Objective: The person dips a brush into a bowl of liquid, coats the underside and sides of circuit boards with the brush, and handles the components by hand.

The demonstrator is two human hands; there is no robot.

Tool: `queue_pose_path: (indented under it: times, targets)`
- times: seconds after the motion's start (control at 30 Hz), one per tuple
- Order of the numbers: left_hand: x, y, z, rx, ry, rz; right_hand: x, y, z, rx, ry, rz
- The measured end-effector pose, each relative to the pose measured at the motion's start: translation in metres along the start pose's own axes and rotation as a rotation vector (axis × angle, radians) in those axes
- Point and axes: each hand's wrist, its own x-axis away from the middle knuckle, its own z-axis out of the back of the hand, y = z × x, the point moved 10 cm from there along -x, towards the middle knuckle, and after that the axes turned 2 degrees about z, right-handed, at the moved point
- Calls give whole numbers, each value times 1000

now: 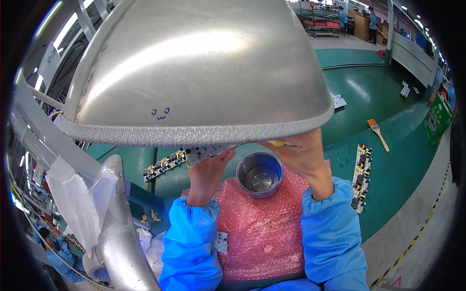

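Observation:
Beneath the rim of a big metal hood (204,87), my left hand (209,170) grips a pale circuit board (208,152), whose far part the hood covers. My right hand (305,154) is curled in under the same rim, its fingertips out of sight. A bit of something yellow (278,143) shows at its fingers; its kind cannot be made out. Between my wrists, a round metal cup (259,192) stands on pink bubble wrap (262,237).
A strip of joined circuit boards (360,179) and a flat brush (377,133) lie on the green bench (340,155) at right; another strip (165,165) lies left. A thick metal pipe (116,233) with white cloth (80,203) stands near left. A small board (221,242) lies beside my left sleeve.

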Motion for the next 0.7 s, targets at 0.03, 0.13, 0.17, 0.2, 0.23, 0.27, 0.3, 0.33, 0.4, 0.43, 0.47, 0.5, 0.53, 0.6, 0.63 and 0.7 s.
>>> queue_pose_path:
  times: [0.03, 0.13, 0.17, 0.2, 0.23, 0.27, 0.3, 0.33, 0.4, 0.43, 0.47, 0.5, 0.53, 0.6, 0.63, 0.7]
  targets:
    - [-2, -2, 0, 5, -3, 2, -1, -1, 3, 6, -2, 0]
    - [0, 12, 11, 133, -74, -45, -3, -6, -6, -78, -131, 27]
    - [-2, 16, 13, 114, -108, -50, -3, -6, -2, -96, -146, 32]
    - [-2, 20, 13, 95, -141, -56, -4, -7, -2, -115, -161, 37]
    - [-1, 21, 15, 91, -140, -60, -5, -9, -5, -119, -159, 41]
    - [-1, 14, 18, 107, -15, -27, -5, -7, 1, -77, -68, 35]
    - [-2, 4, 20, 127, 106, 9, -4, -7, 10, -29, 22, 30]
    - [-2, -2, 11, 134, 101, 14, -3, -6, 7, -19, 19, 29]
    - [-1, -6, -5, 59, 14, 17, 1, -5, -3, 3, 16, 34]
    - [-2, -7, -4, 61, 15, 19, 1, -4, -1, 4, 14, 32]
    - [-2, -4, -2, 63, 29, 18, 0, -7, -6, -46, -53, 45]
    - [-2, -1, 0, 66, 43, 18, -1, -10, -10, -95, -121, 59]
    - [-4, 0, 14, 62, 47, 15, -3, -12, -6, -101, -121, 60]
    - [0, 17, -5, 185, -442, -65, -7, -18, -4, -129, -174, 49]
    - [2, 16, -4, 186, -444, -66, -7, -20, -6, -128, -174, 51]
    - [-3, 0, 4, -64, -66, -16, -5, -21, 8, -64, 7, 73]
